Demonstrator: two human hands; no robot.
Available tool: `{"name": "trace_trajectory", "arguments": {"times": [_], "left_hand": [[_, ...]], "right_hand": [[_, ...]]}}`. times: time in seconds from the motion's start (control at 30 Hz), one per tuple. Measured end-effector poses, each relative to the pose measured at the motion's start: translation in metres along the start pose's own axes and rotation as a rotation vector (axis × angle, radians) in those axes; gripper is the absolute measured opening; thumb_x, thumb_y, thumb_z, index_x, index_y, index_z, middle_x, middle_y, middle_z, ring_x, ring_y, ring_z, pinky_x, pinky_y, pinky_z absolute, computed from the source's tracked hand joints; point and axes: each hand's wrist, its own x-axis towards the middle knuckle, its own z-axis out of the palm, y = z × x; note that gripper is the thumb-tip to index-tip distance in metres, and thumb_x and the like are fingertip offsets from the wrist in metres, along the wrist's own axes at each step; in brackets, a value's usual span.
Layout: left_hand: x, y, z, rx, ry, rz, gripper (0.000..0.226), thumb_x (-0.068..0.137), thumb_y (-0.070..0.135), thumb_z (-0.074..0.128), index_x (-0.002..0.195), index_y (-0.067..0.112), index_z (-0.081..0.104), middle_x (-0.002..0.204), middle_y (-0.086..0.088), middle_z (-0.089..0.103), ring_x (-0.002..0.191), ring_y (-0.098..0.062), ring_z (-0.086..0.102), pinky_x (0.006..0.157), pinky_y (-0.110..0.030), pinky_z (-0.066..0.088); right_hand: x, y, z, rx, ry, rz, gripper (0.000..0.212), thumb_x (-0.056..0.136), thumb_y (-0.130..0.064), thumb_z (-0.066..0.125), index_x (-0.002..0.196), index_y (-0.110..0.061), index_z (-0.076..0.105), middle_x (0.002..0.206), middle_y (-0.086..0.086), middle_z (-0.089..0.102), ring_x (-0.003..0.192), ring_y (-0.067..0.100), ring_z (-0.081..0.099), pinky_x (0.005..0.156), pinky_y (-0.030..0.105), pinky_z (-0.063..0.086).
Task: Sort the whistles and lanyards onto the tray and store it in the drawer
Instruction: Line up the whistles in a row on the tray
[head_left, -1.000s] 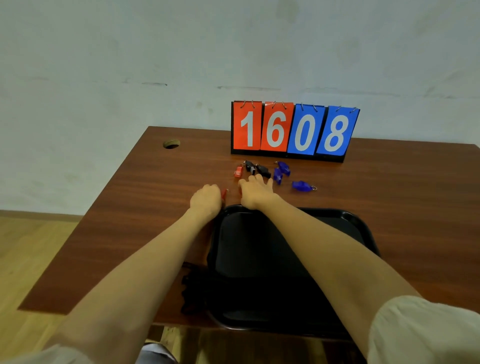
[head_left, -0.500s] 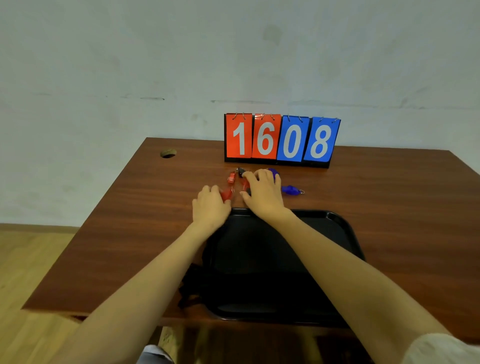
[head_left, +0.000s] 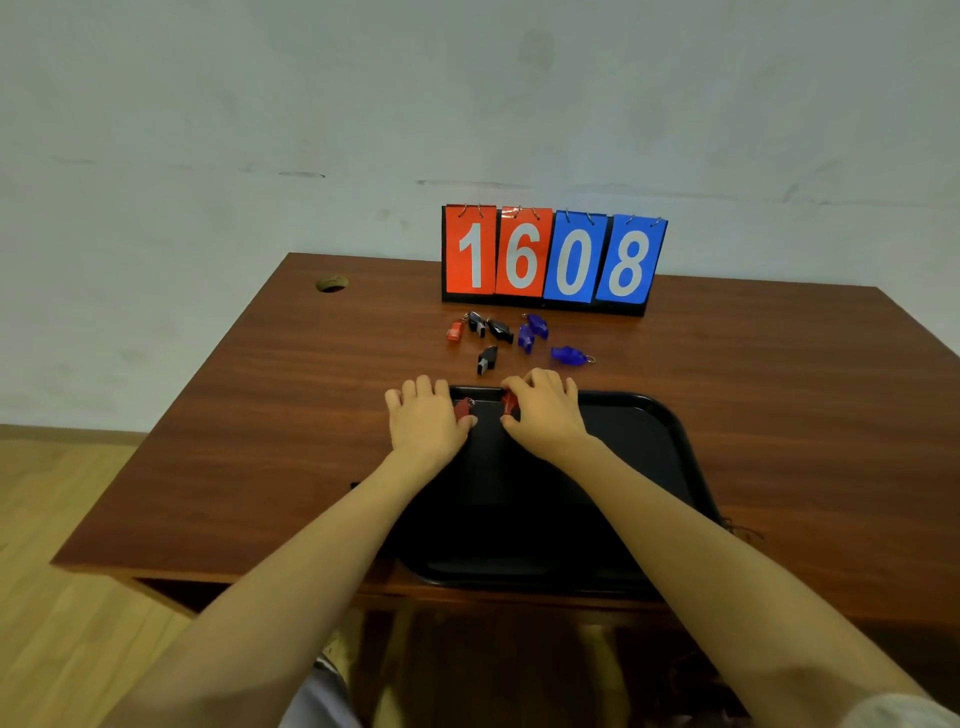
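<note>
Now the left hand (head_left: 423, 423) pinches a red whistle (head_left: 464, 408) and the right hand (head_left: 546, 415) seems to pinch another over the tray (head_left: 675, 434); drop them next.

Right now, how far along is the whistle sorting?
Done: no whistle lies loose on the tray yet. In hand: left hand grips a red whistle, right hand a second red whistle, over its far edge. Left: seven whistles on the table, then the drawer.

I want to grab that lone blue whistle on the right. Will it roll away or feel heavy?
Probably light: the blue whistle is small and looks like translucent plastic. It likely won't roll far, with a metal ring sticking out. Its smooth shell may slide on the polished table.
</note>
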Motion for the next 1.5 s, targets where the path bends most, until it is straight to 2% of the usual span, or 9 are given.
{"name": "trace_trajectory", "arguments": {"times": [0.17,0.33,0.43,0.57,0.63,0.77,0.87,0.97,1.5], "left_hand": [[-0.009,-0.013,0.000,0.003,-0.021,0.203,0.050,0.091,0.041,0.050,0.138,0.026,0.043,0.140,0.001,0.041,0.126,-0.026,0.033,0.100,-0.041,0.024],[-0.014,-0.025,0.006,0.116,0.011,0.319,0.048,0.097,0.026,0.043,0.144,0.021,0.035,0.153,0.004,0.030,0.132,-0.025,0.029,0.099,-0.040,0.021],[-0.008,-0.024,0.004,0.141,0.020,0.368,0.047,0.096,0.028,0.046,0.140,0.014,0.039,0.152,-0.001,0.031,0.136,-0.024,0.027,0.102,-0.041,0.020],[-0.009,-0.029,0.009,0.146,0.035,0.427,0.051,0.097,0.024,0.045,0.146,0.020,0.031,0.152,0.002,0.032,0.136,-0.023,0.030,0.097,-0.040,0.019],[-0.009,-0.034,0.010,0.137,0.040,0.444,0.048,0.094,0.020,0.050,0.142,0.020,0.041,0.147,0.001,0.042,0.132,-0.025,0.037,0.091,-0.039,0.017],[-0.007,-0.046,0.010,0.185,0.067,0.389,0.045,0.068,0.025,0.081,0.109,0.011,0.070,0.114,-0.004,0.069,0.106,-0.028,0.061,0.086,-0.039,0.027],[-0.009,-0.048,0.012,0.108,0.020,0.353,0.046,0.090,0.025,0.059,0.133,0.013,0.052,0.140,-0.003,0.051,0.128,-0.028,0.042,0.098,-0.045,0.023],[-0.006,-0.047,0.011,0.102,0.023,0.327,0.046,0.096,0.028,0.047,0.141,0.020,0.040,0.148,0.005,0.038,0.134,-0.022,0.029,0.094,-0.038,0.012],[-0.007,-0.040,0.011,0.000,0.001,0.276,0.042,0.097,0.020,0.045,0.139,0.024,0.040,0.149,0.009,0.036,0.127,-0.022,0.034,0.091,-0.036,0.016]], "right_hand": [[0.003,-0.003,0.000,0.009,-0.055,-0.029,0.053,0.090,-0.034,0.056,0.140,-0.025,0.039,0.135,0.007,0.042,0.134,0.026,0.030,0.117,0.053,0.015],[0.006,-0.008,0.004,0.021,-0.114,-0.046,0.054,0.090,-0.036,0.054,0.141,-0.025,0.038,0.135,0.007,0.042,0.135,0.026,0.029,0.117,0.053,0.014],[0.007,-0.011,0.007,-0.001,-0.144,-0.051,0.054,0.090,-0.035,0.054,0.141,-0.024,0.038,0.137,0.008,0.041,0.135,0.027,0.028,0.116,0.055,0.013],[0.009,-0.013,0.008,-0.023,-0.193,-0.064,0.055,0.090,-0.036,0.055,0.140,-0.024,0.038,0.138,0.009,0.040,0.135,0.028,0.028,0.115,0.056,0.012],[0.009,-0.014,0.007,-0.031,-0.195,-0.071,0.054,0.090,-0.037,0.055,0.140,-0.025,0.039,0.138,0.009,0.040,0.135,0.028,0.028,0.116,0.056,0.012],[0.011,-0.017,0.007,-0.045,-0.211,-0.092,0.053,0.089,-0.037,0.056,0.139,-0.025,0.039,0.137,0.009,0.040,0.134,0.028,0.029,0.115,0.056,0.012],[0.012,-0.021,0.007,-0.040,-0.191,-0.121,0.052,0.089,-0.037,0.055,0.137,-0.025,0.040,0.136,0.009,0.040,0.133,0.028,0.030,0.115,0.055,0.015],[0.014,-0.024,0.007,-0.042,-0.193,-0.151,0.052,0.088,-0.038,0.055,0.137,-0.026,0.041,0.136,0.009,0.040,0.133,0.027,0.030,0.115,0.055,0.016],[0.023,-0.034,0.008,-0.022,-0.256,-0.161,0.059,0.091,-0.028,0.058,0.144,-0.023,0.033,0.146,0.003,0.041,0.138,0.024,0.033,0.114,0.059,0.012]]}}
